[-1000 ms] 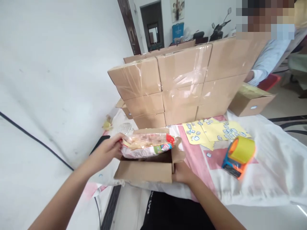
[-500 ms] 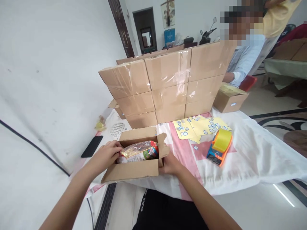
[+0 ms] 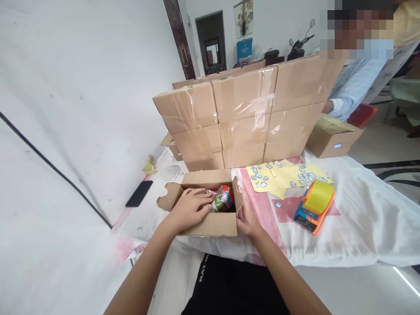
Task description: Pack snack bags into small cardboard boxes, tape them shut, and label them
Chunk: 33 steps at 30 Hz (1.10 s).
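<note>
My left hand (image 3: 190, 206) covers the left part of the packet (image 3: 223, 199), and some fingers of my right hand (image 3: 248, 218) are hidden by the box flap (image 3: 239, 197). The bottom picture edge cuts off both my forearms. I can't read the tiny labels (image 3: 306, 176). The pile of boxes (image 3: 246, 113) hides the motorbike's (image 3: 297, 47) lower part.
</note>
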Motion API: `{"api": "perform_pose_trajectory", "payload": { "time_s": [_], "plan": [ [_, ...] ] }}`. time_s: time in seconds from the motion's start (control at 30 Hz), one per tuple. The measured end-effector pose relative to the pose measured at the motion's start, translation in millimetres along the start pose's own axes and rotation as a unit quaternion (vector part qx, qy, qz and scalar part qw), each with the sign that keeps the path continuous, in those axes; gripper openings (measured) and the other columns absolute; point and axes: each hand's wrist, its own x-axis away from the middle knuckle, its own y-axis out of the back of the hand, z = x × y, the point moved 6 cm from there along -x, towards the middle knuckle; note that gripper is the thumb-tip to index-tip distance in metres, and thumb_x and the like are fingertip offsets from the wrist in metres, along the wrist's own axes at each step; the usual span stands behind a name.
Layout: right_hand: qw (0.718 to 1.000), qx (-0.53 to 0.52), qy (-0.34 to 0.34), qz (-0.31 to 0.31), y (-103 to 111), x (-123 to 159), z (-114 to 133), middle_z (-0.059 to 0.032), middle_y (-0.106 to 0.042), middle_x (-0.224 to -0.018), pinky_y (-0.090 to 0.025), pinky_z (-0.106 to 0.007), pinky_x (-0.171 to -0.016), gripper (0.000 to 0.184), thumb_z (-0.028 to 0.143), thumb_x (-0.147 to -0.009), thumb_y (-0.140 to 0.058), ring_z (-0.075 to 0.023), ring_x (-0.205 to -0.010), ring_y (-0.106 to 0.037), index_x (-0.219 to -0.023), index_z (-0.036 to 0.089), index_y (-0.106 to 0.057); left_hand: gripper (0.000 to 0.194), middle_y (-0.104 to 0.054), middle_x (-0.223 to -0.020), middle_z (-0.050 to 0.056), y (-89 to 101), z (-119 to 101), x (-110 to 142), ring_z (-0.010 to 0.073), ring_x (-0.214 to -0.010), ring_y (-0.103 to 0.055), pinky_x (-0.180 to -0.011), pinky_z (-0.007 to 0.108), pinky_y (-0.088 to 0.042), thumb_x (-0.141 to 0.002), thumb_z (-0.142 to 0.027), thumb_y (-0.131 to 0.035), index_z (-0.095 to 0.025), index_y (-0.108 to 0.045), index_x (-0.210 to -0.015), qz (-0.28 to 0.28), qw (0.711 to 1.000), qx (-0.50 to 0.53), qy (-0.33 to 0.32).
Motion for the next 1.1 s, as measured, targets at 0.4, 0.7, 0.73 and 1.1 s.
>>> {"api": "perform_pose_trajectory", "payload": {
  "time_s": [0.4, 0.7, 0.73, 1.1],
  "plan": [
    [0.994, -0.01, 0.092, 0.05, 9, -17, 27, -0.0132, -0.026, -0.164, -0.028, -0.056, -0.123, 0.061, 0.067, -0.092, -0.055, -0.0385, -0.153, -0.028, -0.137, 0.027, -0.057, 0.059, -0.054, -0.154, 0.009, 10.6, 119, 123, 0.0353, -0.143, -0.051, -0.113, 0.054, -0.047, -0.086, -0.042, -0.066, -0.033, -0.056, -0.144, -0.373, 0.869, 0.243, 0.218],
    [0.999, -0.023, 0.027, -0.013, 82, -20, 47, -0.0117, -0.047, -0.15, -0.035, -0.055, -0.119, 0.023, 0.047, -0.092, -0.063, -0.0361, -0.144, -0.043, -0.103, 0.026, -0.063, 0.026, -0.074, -0.1, 0.008, -7.5, 32, 66, 0.0279, -0.105, -0.064, -0.1, 0.047, -0.05, -0.092, -0.045, -0.063, -0.025, -0.075, -0.083, -0.306, 0.927, 0.198, 0.095],
    [0.998, -0.055, -0.002, -0.04, 85, -23, 44, -0.0103, -0.047, -0.151, -0.036, -0.054, -0.119, 0.021, 0.045, -0.092, -0.065, -0.035, -0.143, -0.045, -0.103, 0.027, -0.063, 0.028, -0.072, -0.092, 0.007, -11.2, 32, 61, 0.0257, -0.099, -0.064, -0.095, 0.044, -0.051, -0.095, -0.044, -0.06, -0.024, -0.073, -0.08, -0.317, 0.918, 0.204, 0.123],
    [0.985, -0.15, -0.074, -0.042, 80, -42, 22, -0.0045, -0.061, -0.135, -0.037, -0.047, -0.12, 0.063, 0.027, -0.083, -0.064, -0.0246, -0.136, -0.052, -0.144, 0.035, -0.049, 0.072, -0.035, -0.165, 0.01, -29.1, 36, 49, 0.0284, -0.145, -0.045, -0.108, 0.045, -0.049, -0.093, -0.036, -0.062, -0.034, -0.031, -0.158, -0.267, 0.888, 0.292, 0.233]
  ]
}}
